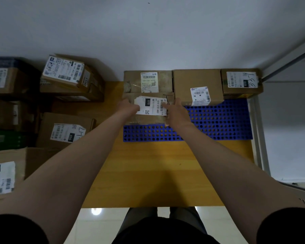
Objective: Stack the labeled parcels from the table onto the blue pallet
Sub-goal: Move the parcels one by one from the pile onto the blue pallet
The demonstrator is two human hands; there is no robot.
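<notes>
A flat brown parcel (152,118) with a white 070 label lies on the left part of the blue perforated pallet (218,120). My left hand (128,107) holds its left edge, fingers reaching onto the label. My right hand (176,110) grips its right edge. Behind it on the pallet stand three labeled parcels in a row: one at back left (148,81), a taller one in the middle (198,87) and one at back right (241,82).
The pallet lies on a yellow wooden table (148,173) against a white wall. To the left are several more labeled cardboard parcels (65,132), some stacked (63,73). A metal frame (261,138) borders the table's right side.
</notes>
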